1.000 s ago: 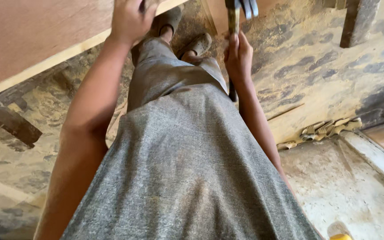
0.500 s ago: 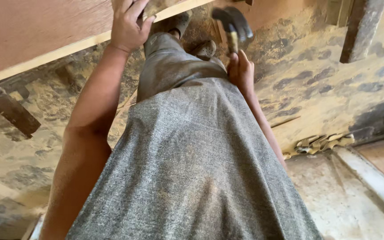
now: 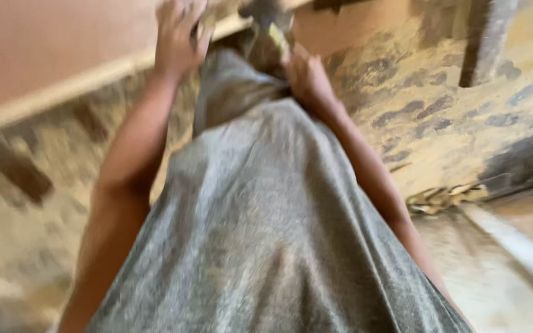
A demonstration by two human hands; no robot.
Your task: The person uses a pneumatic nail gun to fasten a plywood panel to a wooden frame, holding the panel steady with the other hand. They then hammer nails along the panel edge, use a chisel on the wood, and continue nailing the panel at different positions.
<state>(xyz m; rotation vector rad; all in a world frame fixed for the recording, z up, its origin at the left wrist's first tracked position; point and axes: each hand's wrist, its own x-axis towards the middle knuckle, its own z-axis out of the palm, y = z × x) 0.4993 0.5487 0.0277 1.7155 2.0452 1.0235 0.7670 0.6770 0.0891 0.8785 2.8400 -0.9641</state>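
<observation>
View down my own body, blurred by head motion. My left hand [image 3: 179,37] presses on the pale edge of the board [image 3: 44,55], fingers curled over it. My right hand [image 3: 306,77] is closed round the yellow handle of the hammer [image 3: 272,28], whose dark head sits near the frame's top, just beside the board's edge and above my shoe, which is too smeared to make out. Compared with 1 second ago, the hammer head has swung leftward and lower, from clear of the board toward its edge, and my right hand has shifted with it; the left hand has stayed on the board. I judge this a stroke in progress at the board's edge, with the left hand steadying the work. My grey shirt [image 3: 266,234] fills the centre; stained floor [image 3: 451,123] lies right.
</observation>
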